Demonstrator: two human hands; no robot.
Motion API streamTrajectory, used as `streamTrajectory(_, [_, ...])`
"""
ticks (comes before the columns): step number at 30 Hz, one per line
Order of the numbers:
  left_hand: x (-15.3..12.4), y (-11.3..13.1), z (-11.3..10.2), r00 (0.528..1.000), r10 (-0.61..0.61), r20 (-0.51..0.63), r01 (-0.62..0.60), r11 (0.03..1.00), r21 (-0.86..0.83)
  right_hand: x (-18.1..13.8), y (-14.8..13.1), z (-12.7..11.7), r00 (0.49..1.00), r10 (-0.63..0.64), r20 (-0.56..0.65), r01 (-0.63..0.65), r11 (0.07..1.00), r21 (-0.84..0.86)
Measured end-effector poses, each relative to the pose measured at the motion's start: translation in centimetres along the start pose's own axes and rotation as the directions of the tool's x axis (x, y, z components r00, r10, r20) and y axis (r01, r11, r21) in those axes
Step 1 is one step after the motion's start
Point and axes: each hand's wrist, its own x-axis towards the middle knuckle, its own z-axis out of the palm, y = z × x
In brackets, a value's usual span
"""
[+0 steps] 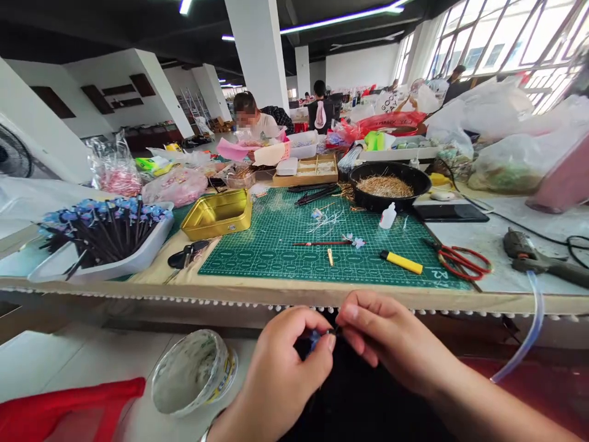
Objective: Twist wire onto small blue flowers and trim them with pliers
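Below the table's front edge, my left hand (285,362) and my right hand (391,337) meet over my lap. Both pinch a small blue flower piece (315,337) on a dark stick, most of it hidden by my fingers. On the green cutting mat (276,245) above lie another small blue flower (356,241) on a red stick, a yellow utility knife (401,262) and a small white glue bottle (388,217). A white tray (133,261) at the left holds several dark sticks topped with blue flowers (105,215).
Red-handled scissors (462,261) and a glue gun (529,255) lie at the right. A gold tin (218,213), a black pan of straw-like wire (386,184) and a wooden sorting box (313,170) stand further back. A white tub (193,371) sits on the floor. Other people work at far tables.
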Motion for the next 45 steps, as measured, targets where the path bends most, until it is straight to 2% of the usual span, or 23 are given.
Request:
streamTrajectory(2, [0.0, -0.1, -0.1, 0.998, -0.057, 0.015, 0.058, 0.996, -0.064, 0.0, 0.2, -0.3, 0.999, -0.035, -0.018, 0.035, 0.999, 0.007])
streamTrajectory(4, [0.0, -0.1, -0.1, 0.997, -0.081, 0.017, 0.083, 0.993, -0.090, -0.2, 0.2, -0.3, 0.996, -0.071, -0.055, 0.064, 0.990, -0.127])
streamTrajectory(6, [-0.1, 0.0, 0.0, 0.998, -0.068, -0.003, 0.068, 0.995, -0.070, -0.5, 0.1, 0.1, 0.993, -0.088, -0.079, 0.066, 0.966, -0.249])
streamTrajectory(8, [-0.3, 0.1, 0.2, 0.999, -0.025, -0.036, 0.024, 0.999, -0.027, -0.8, 0.0, 0.5, 0.991, -0.094, -0.091, 0.063, 0.954, -0.293])
streamTrajectory(12, [-0.6, 0.3, 0.5, 0.996, 0.057, -0.066, -0.054, 0.997, 0.049, -0.8, 0.1, 1.1, 0.987, -0.125, -0.103, 0.088, 0.949, -0.303])
streamTrajectory(17, [-0.8, 0.2, 0.4, 0.991, 0.102, -0.084, -0.095, 0.992, 0.081, -0.8, 0.4, 1.0, 0.988, -0.121, -0.094, 0.084, 0.941, -0.328])
streamTrajectory(30, [-1.2, 0.3, -0.1, 0.993, 0.073, -0.095, -0.072, 0.997, 0.014, -1.0, 0.2, 1.1, 0.990, -0.114, -0.084, 0.078, 0.934, -0.349])
streamTrajectory(35, [-1.4, 0.5, 0.0, 0.991, 0.091, -0.095, -0.086, 0.995, 0.054, -1.3, 0.1, 1.2, 0.980, -0.170, -0.100, 0.123, 0.924, -0.361])
streamTrajectory(45, [-1.7, 0.7, 0.3, 0.987, 0.139, -0.084, -0.131, 0.987, 0.095, -1.6, 0.3, 1.2, 0.983, -0.158, -0.097, 0.112, 0.923, -0.368])
